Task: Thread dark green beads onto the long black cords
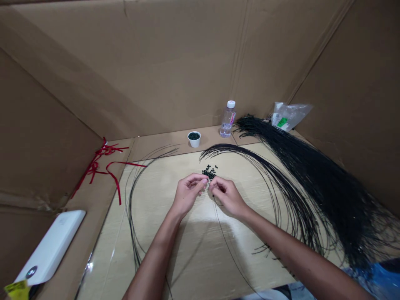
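My left hand (188,192) and my right hand (226,196) meet over the pale board (156,233), fingertips pinched together at the middle. Between them runs a thin black cord (225,239) that trails down toward me; what else the fingertips pinch is too small to make out. Just beyond the fingers lies a small heap of dark beads (210,170). A white cup of dark beads (194,138) stands farther back.
A large bundle of black cords (315,179) fans across the right side. A few loose cords (133,208) curve at the left. Red ribbons (104,164), a water bottle (228,119), a plastic bag (289,114) and a white power bank (51,246) lie around, with cardboard walls (175,62) on three sides.
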Demonstrator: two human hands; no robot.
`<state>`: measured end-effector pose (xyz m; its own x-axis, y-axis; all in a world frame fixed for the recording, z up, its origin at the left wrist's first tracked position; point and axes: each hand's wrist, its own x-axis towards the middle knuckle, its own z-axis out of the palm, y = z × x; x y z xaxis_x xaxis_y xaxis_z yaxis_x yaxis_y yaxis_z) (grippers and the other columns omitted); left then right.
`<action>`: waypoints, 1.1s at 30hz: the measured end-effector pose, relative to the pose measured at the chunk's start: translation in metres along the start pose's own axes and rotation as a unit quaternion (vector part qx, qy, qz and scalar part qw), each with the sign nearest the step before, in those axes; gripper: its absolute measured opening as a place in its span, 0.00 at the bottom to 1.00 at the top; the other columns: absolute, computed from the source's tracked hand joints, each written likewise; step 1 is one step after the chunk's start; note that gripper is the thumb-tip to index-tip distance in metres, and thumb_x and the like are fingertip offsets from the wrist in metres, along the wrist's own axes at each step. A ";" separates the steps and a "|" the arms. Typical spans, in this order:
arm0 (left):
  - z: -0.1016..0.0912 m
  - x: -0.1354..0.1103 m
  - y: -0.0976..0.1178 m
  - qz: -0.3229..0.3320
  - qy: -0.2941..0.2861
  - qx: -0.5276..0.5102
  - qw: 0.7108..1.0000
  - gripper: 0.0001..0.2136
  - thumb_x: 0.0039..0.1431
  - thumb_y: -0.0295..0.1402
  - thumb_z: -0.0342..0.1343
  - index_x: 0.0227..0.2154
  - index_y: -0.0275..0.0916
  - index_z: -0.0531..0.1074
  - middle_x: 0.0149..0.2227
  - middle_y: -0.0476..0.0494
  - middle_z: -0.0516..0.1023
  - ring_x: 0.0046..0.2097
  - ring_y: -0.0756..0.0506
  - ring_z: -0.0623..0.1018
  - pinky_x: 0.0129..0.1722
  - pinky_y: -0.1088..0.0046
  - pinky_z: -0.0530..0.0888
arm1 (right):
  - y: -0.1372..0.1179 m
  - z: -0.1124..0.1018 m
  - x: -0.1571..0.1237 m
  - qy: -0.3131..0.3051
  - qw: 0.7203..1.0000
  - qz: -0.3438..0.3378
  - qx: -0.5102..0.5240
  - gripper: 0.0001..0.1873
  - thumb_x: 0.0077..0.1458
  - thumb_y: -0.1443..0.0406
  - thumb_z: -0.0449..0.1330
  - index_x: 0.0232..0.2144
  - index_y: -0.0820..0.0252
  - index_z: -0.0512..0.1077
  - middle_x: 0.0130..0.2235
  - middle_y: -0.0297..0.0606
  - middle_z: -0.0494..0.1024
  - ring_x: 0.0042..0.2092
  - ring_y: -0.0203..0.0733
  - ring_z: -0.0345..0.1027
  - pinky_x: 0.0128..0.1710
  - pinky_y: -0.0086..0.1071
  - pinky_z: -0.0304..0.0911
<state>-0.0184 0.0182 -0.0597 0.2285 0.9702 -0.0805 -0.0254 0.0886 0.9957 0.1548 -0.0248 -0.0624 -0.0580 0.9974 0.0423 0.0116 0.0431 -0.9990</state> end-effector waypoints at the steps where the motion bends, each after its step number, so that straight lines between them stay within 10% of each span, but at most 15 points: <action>1: 0.000 0.000 0.000 0.000 0.000 0.000 1.000 0.15 0.54 0.44 0.74 0.38 0.39 0.86 0.32 0.43 0.84 0.32 0.47 0.78 0.30 0.74 0.72 | 0.000 0.000 0.000 0.001 1.000 0.000 -0.002 0.07 0.56 0.61 0.61 0.27 0.55 0.70 0.22 0.28 0.66 0.25 0.37 0.56 0.26 0.31 0.51; 33: -0.001 -0.001 -0.001 0.002 -0.026 0.021 0.999 0.15 0.57 0.45 0.73 0.39 0.39 0.85 0.31 0.44 0.81 0.32 0.48 0.76 0.29 0.76 0.69 | 0.003 0.002 -0.001 0.027 1.000 -0.004 -0.014 0.09 0.56 0.63 0.60 0.25 0.56 0.67 0.21 0.26 0.64 0.25 0.35 0.54 0.27 0.32 0.48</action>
<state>-0.0193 0.0169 -0.0610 0.2791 0.9574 -0.0744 0.0147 0.0732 0.9972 0.1534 -0.0253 -0.0658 -0.0047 0.9987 0.0512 0.0402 0.0514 -0.9979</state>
